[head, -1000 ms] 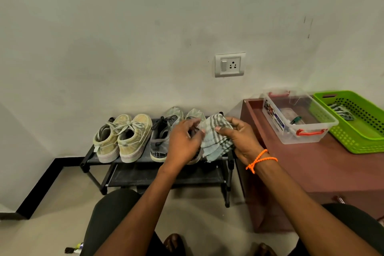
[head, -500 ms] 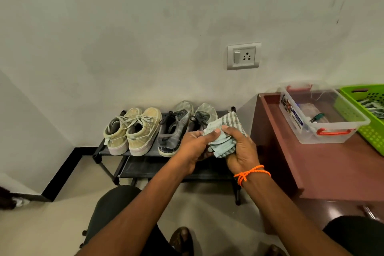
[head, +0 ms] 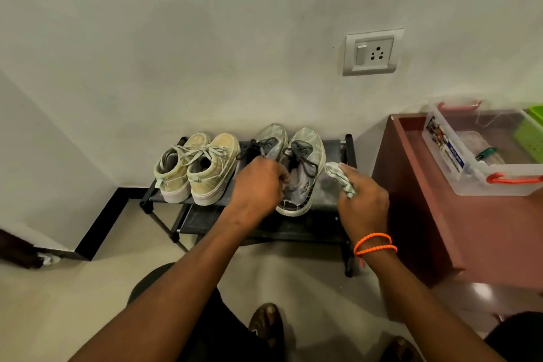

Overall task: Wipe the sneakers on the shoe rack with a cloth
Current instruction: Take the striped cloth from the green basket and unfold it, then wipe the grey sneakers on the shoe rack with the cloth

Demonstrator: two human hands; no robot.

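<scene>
Left hand grips collar of right grey sneaker on shoe rack top shelf, likely steadying it. Right hand clenches bunched cloth just beside sneaker's outer side, seemingly poised to wipe.

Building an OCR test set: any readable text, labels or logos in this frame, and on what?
None can be read.
Clear bin: printed label on its side wall, with white lettering on blue, too blurred to read.
Grey sneaker: small dark mark by the heel, too small to read.
Wall socket: no lettering visible.
</scene>
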